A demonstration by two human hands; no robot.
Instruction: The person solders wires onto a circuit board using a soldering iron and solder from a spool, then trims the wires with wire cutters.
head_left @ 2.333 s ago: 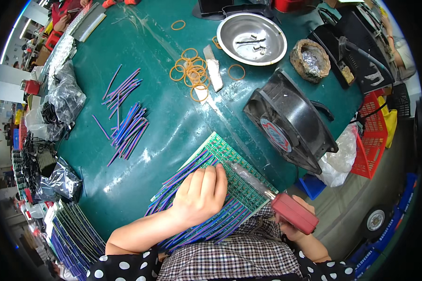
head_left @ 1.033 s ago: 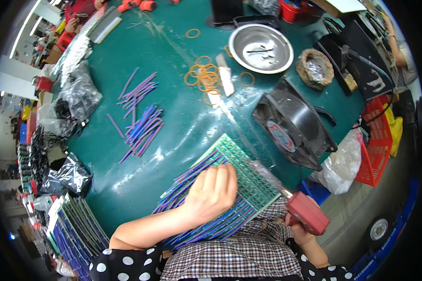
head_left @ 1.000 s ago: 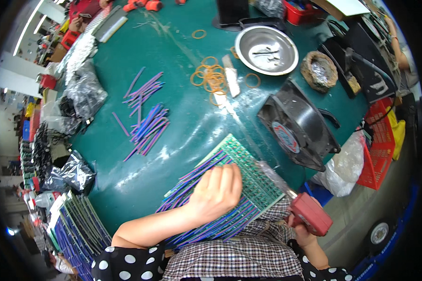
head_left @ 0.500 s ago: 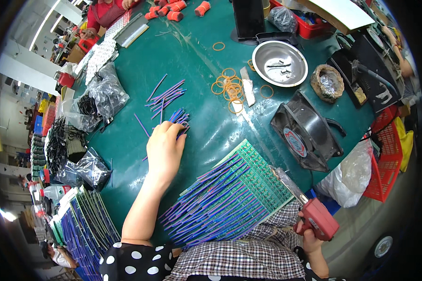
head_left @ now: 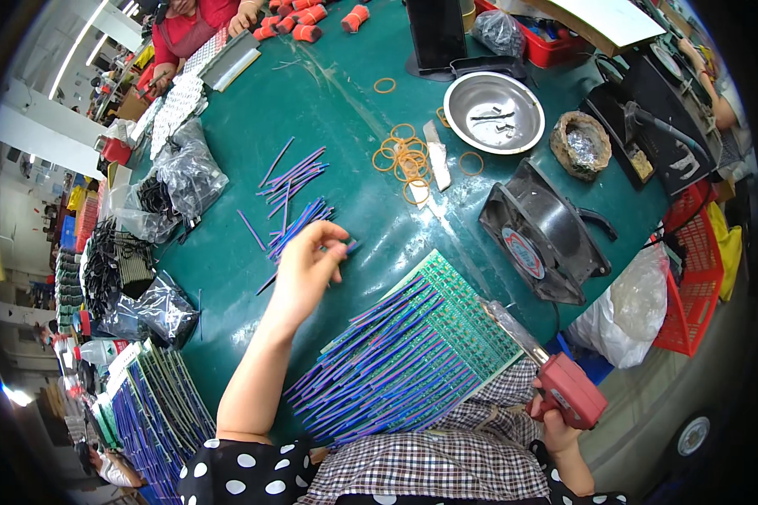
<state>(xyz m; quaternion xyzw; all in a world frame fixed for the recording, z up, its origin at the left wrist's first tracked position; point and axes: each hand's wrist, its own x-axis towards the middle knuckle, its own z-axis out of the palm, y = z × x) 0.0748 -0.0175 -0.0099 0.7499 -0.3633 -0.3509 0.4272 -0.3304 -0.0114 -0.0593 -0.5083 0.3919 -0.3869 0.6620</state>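
Note:
My left hand (head_left: 307, 265) is pinched on a short blue-purple wire (head_left: 351, 247), whose end pokes out past my fingertips. Just beyond it lies a loose pile of the same wires (head_left: 299, 181) on the green table. In my right hand (head_left: 556, 427) is a red soldering gun (head_left: 573, 391), its metal tip resting close to the right corner of a green circuit board panel (head_left: 473, 324). Rows of blue-purple wires (head_left: 379, 362) run from the panel toward my lap, side by side. The panel sits at the table's near edge, partly over my checked apron (head_left: 429, 471).
Right of the panel stands a black fan (head_left: 547, 236), with a steel bowl (head_left: 522, 139) and a rough round pot (head_left: 581, 147) behind. Rubber bands (head_left: 408, 156) lie mid-table. At left are plastic bags (head_left: 189, 164) and more wired boards (head_left: 164, 404). A co-worker in red (head_left: 198, 29) sits opposite.
My left hand has lifted off the wire pile and shifted slightly right, now with a wire between its fingers. My right hand and the soldering gun have hardly moved.

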